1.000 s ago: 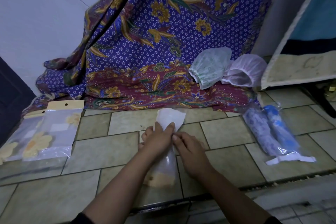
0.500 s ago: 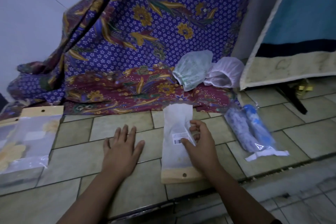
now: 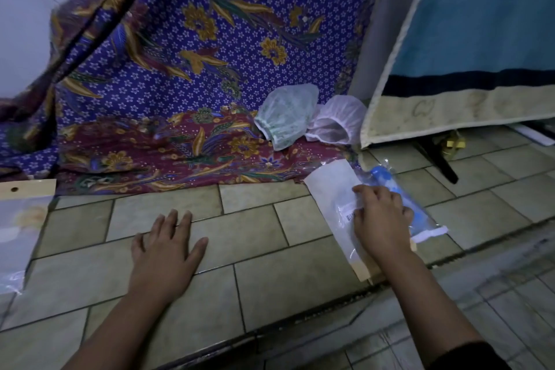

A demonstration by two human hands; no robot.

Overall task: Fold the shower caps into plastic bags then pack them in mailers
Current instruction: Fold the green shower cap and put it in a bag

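My right hand (image 3: 380, 219) rests on a packed plastic bag (image 3: 332, 189) with a white shower cap inside and a tan header, laid partly over another clear bag holding blue caps (image 3: 387, 180); whether its fingers grip the packed bag does not show. Flat on the tiled floor, fingers spread, lies my left hand (image 3: 166, 245), holding nothing. A green-patterned shower cap (image 3: 285, 116) and a white shower cap (image 3: 336, 120) lie loose on the batik cloth (image 3: 180, 75) behind. More plastic bags (image 3: 18, 219) with tan headers lie at the far left edge.
The batik cloth drapes down the wall and over the floor at the back. A blue and cream mat (image 3: 468, 48) leans at the right, with a dark stand (image 3: 438, 159) under it. A step edge (image 3: 330, 306) runs across the tiles in front.
My right hand has slid the packed bag rightward onto the bag of blue caps. My left hand has stayed flat on the tiles. The view has turned right.
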